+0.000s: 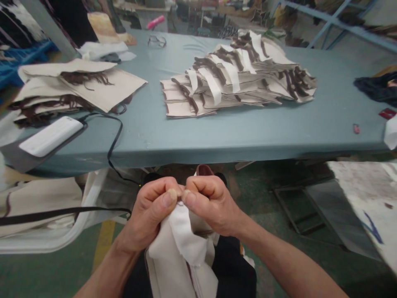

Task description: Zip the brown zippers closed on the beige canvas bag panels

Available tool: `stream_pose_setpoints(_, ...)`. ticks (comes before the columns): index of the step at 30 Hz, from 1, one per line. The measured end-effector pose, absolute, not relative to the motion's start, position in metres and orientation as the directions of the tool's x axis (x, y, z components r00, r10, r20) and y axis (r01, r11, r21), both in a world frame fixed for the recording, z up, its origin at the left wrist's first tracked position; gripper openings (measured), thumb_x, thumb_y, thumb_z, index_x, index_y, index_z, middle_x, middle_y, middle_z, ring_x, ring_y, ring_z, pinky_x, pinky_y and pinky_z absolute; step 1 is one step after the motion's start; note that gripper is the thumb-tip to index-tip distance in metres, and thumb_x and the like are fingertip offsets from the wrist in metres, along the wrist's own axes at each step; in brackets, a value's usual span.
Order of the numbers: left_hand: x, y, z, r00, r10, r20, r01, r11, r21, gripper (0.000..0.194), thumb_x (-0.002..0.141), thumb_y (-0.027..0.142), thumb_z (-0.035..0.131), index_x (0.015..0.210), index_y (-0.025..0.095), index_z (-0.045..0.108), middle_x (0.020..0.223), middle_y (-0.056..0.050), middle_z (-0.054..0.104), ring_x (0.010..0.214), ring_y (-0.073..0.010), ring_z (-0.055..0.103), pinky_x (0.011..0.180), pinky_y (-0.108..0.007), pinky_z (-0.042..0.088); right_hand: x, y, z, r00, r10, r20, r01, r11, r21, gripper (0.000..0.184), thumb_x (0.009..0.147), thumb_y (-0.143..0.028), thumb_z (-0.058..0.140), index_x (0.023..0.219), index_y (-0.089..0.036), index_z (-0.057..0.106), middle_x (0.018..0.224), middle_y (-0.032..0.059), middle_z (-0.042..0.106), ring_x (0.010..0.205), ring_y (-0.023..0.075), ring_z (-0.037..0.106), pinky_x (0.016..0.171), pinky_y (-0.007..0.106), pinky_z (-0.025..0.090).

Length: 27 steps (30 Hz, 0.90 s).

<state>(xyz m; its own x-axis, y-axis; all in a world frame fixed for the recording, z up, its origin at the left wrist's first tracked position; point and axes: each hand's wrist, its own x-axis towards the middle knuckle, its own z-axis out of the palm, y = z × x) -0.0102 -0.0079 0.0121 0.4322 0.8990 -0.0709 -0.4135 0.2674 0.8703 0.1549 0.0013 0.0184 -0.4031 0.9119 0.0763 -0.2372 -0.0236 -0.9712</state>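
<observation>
My left hand (pixel 158 207) and my right hand (pixel 209 203) meet thumb to thumb in front of my lap. Both are closed, pinching the top edge of a cream fabric piece (pixel 167 265) with dark seams. A white fabric strip (pixel 187 236) hangs down from just under my thumbs over the cream cloth. The lower part of the piece drapes across my dark clothing. Beyond my right fingers a maroon-edged bit of the cloth sticks up. What lies exactly between the fingertips is mostly hidden.
A blue-grey covered table (pixel 142 140) stands ahead, bearing a stack of cream pieces (pixel 242 78) with white strips, another pile (pixel 80 82) at left, a white power bank (pixel 51 136) with a black cord, and glasses (pixel 156 41). A white bin (pixel 77 227) holds cloth at lower left.
</observation>
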Motion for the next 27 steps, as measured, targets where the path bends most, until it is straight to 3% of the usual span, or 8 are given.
stream_pose_setpoints(6,0.000,-0.005,0.013,0.426,0.903,-0.048,-0.537,0.295,0.790,0.047,0.090,0.051,0.078,0.070,0.019,0.050,0.065,0.002,0.049,0.059,-0.0105,0.042,0.052,-0.020,0.038,0.156,0.006,0.022,-0.363,0.908,0.210,-0.208,0.140,-0.968,0.053,0.093,-0.050,0.073,0.061,-0.022,0.041,0.056,-0.0087,0.030,0.051,0.0072,0.025,0.047,0.024,0.021)
stream_pose_setpoints(10,-0.003,0.003,0.016,0.436,0.897,-0.076,-0.542,0.329,0.774,0.048,0.088,0.053,0.082,0.071,0.019,0.052,0.065,0.003,0.051,0.056,-0.0093,0.042,0.052,-0.019,0.037,0.167,0.019,0.041,-0.385,0.906,0.179,-0.018,0.187,-0.982,0.052,0.090,-0.056,0.075,0.063,-0.021,0.048,0.055,-0.0079,0.036,0.050,0.0073,0.028,0.046,0.024,0.022)
stream_pose_setpoints(14,-0.010,0.013,0.026,0.482,0.873,0.072,-0.533,0.227,0.815,0.045,0.094,0.051,0.074,0.070,0.019,0.054,0.063,0.001,0.054,0.053,-0.0104,0.043,0.049,-0.020,0.035,0.191,0.036,0.044,-0.427,0.884,0.191,0.159,0.281,-0.946,0.050,0.094,-0.062,0.063,0.069,-0.019,0.057,0.062,-0.0040,0.050,0.057,0.0099,0.041,0.054,0.025,0.031)
stream_pose_setpoints(17,-0.016,0.016,0.040,0.399,0.914,0.072,-0.526,0.164,0.834,0.047,0.094,0.053,0.071,0.067,0.020,0.052,0.058,0.002,0.049,0.054,-0.0125,0.042,0.051,-0.022,0.037,0.210,0.045,0.029,-0.419,0.874,0.246,0.237,0.367,-0.900,0.044,0.098,-0.054,0.056,0.073,-0.018,0.061,0.067,-0.0021,0.057,0.063,0.0118,0.049,0.060,0.026,0.036)
stream_pose_setpoints(21,-0.025,0.021,0.050,0.353,0.933,0.074,-0.495,0.119,0.861,0.049,0.089,0.058,0.074,0.066,0.022,0.051,0.055,0.003,0.044,0.053,-0.0142,0.036,0.050,-0.025,0.035,0.225,0.041,0.013,-0.415,0.845,0.336,0.287,0.472,-0.834,0.029,0.099,-0.042,0.064,0.081,-0.019,0.068,0.077,0.0002,0.067,0.072,0.0146,0.058,0.070,0.028,0.043)
stream_pose_setpoints(24,-0.037,0.033,0.050,0.426,0.883,0.196,-0.440,0.013,0.898,0.043,0.096,0.056,0.065,0.069,0.023,0.055,0.055,0.004,0.041,0.051,-0.0144,0.038,0.050,-0.027,0.034,0.228,0.030,0.021,-0.429,0.813,0.394,0.313,0.543,-0.779,0.012,0.100,-0.026,0.066,0.090,-0.020,0.071,0.082,0.0004,0.072,0.077,0.0148,0.062,0.076,0.028,0.045)
stream_pose_setpoints(27,-0.052,0.047,0.051,0.504,0.801,0.324,-0.306,-0.185,0.934,0.035,0.102,0.047,0.058,0.075,0.023,0.063,0.057,0.004,0.042,0.052,-0.0138,0.040,0.051,-0.027,0.036,0.230,0.022,0.043,-0.443,0.774,0.451,0.368,0.616,-0.697,0.010,0.101,-0.017,0.064,0.093,-0.021,0.068,0.083,0.0006,0.072,0.081,0.0154,0.064,0.082,0.030,0.046)
